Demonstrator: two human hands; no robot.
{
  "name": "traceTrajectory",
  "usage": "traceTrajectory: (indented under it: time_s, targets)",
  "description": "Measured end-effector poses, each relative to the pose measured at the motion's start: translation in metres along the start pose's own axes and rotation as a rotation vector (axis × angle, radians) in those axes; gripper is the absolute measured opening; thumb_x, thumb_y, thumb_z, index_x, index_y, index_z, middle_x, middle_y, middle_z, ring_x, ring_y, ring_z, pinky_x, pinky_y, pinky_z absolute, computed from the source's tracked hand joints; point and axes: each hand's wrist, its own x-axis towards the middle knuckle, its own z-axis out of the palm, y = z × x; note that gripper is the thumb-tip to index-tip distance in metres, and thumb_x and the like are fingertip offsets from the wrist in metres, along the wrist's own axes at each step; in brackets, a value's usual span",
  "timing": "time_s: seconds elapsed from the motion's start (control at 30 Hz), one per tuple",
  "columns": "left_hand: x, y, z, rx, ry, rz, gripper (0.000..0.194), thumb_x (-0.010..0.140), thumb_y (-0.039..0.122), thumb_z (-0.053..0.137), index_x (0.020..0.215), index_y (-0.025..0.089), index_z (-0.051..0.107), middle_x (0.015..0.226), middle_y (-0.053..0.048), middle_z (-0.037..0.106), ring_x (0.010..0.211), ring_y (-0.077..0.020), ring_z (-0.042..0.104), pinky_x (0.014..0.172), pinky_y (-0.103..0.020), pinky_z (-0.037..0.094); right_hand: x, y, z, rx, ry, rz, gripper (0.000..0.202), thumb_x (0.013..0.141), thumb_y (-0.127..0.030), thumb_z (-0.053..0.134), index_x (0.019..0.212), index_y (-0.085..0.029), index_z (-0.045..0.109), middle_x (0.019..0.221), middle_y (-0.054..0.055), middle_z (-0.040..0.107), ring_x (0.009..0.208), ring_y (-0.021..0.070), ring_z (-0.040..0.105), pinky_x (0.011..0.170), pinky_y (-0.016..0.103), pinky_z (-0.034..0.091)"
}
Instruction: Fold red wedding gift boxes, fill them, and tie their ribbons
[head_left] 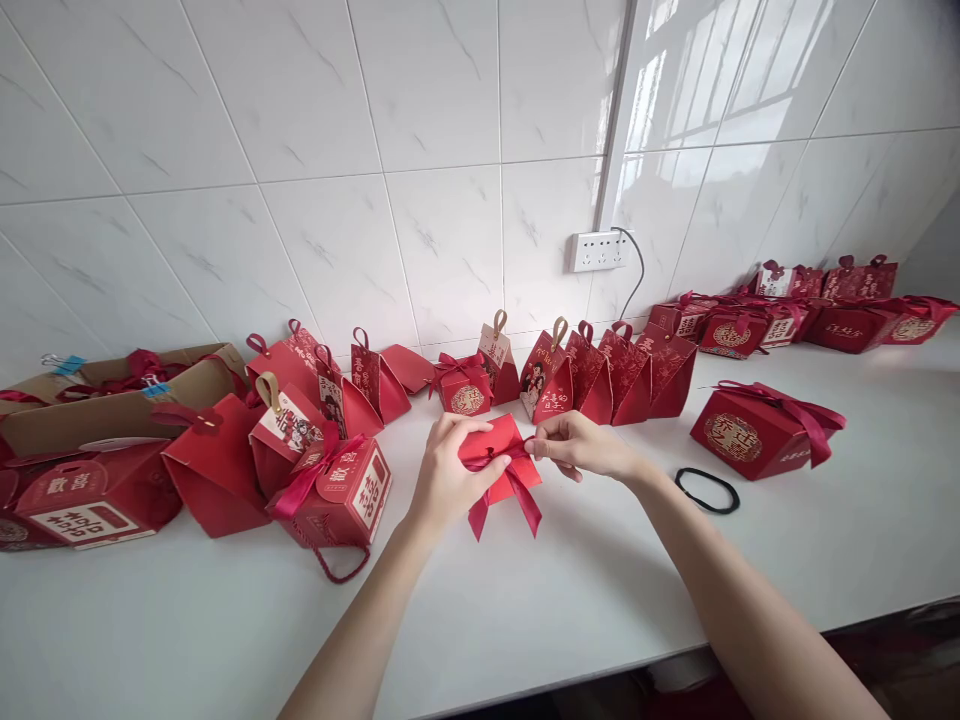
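Note:
A small red box with a dark red ribbon around it is between my hands at the middle of the white table. My left hand wraps round the box's left side, its thumb pressing on the ribbon. With fingers pinched, my right hand holds the ribbon at the box's right side. Two ribbon tails hang down the front of the box. What lies under my left palm is hidden.
Red gift boxes and a cardboard carton are at the left. More boxes line the tiled wall. At the right are a ribboned box and a black loop. The white table's front edge is near.

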Motion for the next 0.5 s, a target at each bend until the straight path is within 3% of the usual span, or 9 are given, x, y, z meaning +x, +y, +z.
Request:
traceTrajectory:
  time_s: [0.13,0.33,0.43,0.5]
  targets:
    - [0.001,0.000,-0.001,0.002,0.000,0.007,0.023,0.072,0.025,0.068,0.094,0.022,0.059,0.095,-0.003,0.055,0.097,-0.0194,0.057,0.088,-0.036,0.049,0.002,0.004,0.001,-0.046,0.064,-0.010,0.037,0.078,-0.049,0.056,0.060,-0.017,0.049,0.043,-0.006,0.043,0.038,0.0065,0.041,0.043,0.021,0.028]
    - [0.001,-0.003,-0.001,-0.008,0.006,0.022,0.022,0.074,0.025,0.066,0.095,0.022,0.059,0.095,-0.003,0.055,0.097,-0.0190,0.056,0.089,-0.036,0.048,0.005,0.011,-0.001,-0.030,0.143,0.028,0.036,0.085,-0.047,0.047,0.066,-0.016,0.052,0.046,-0.005,0.044,0.038,0.0073,0.045,0.043,0.021,0.035]
    - [0.001,-0.004,0.000,-0.028,0.009,0.013,0.023,0.074,0.023,0.066,0.096,0.021,0.059,0.096,-0.003,0.055,0.097,-0.0185,0.056,0.089,-0.035,0.048,0.006,0.017,-0.006,0.019,0.155,-0.074,0.035,0.078,-0.050,0.059,0.087,-0.016,0.057,0.075,0.004,0.059,0.061,0.0142,0.058,0.044,0.022,0.044]
    - [0.001,-0.005,0.000,-0.043,0.006,0.002,0.024,0.074,0.023,0.066,0.096,0.021,0.059,0.098,-0.003,0.055,0.098,-0.0186,0.056,0.090,-0.036,0.047,0.006,0.021,-0.008,0.029,0.099,-0.189,0.059,0.067,-0.046,0.073,0.116,-0.021,0.052,0.115,0.012,0.055,0.093,0.0224,0.061,0.056,0.027,0.054]
